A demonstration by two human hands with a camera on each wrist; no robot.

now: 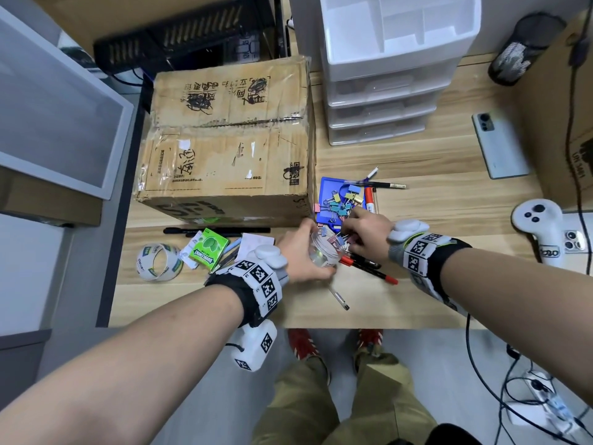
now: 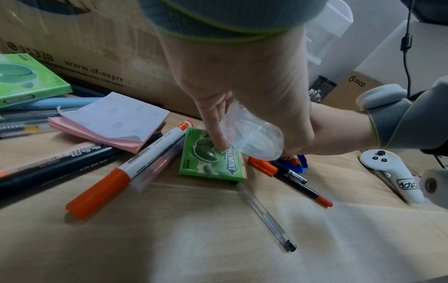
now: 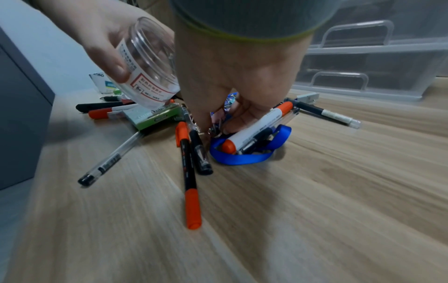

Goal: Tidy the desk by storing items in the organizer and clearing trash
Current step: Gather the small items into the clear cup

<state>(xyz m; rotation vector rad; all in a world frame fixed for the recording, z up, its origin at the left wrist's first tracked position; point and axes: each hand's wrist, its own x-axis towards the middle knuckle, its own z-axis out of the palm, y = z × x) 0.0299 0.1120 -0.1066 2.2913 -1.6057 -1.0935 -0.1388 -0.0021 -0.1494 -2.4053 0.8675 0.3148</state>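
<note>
My left hand (image 1: 300,252) grips a clear plastic jar (image 1: 324,253), tilted with its mouth toward the right hand; the jar (image 3: 150,63) carries a white label with red print. Several coloured binder clips (image 1: 338,203) lie heaped on a blue badge holder (image 1: 327,187). My right hand (image 1: 354,232) reaches down at the near edge of that heap, fingers curled and pinching binder clips (image 3: 217,129) just above the desk beside the jar's mouth. A few clips show inside the jar. The white drawer organizer (image 1: 382,91) stands at the back of the desk.
A big cardboard box (image 1: 224,139) fills the left back. Tape roll (image 1: 160,261), green gum pack (image 1: 210,248), sticky notes (image 2: 114,120), orange markers (image 2: 126,172), pens (image 1: 369,268) and a blue lanyard (image 3: 242,157) lie around. Phone (image 1: 500,146) and white controller (image 1: 542,232) sit right.
</note>
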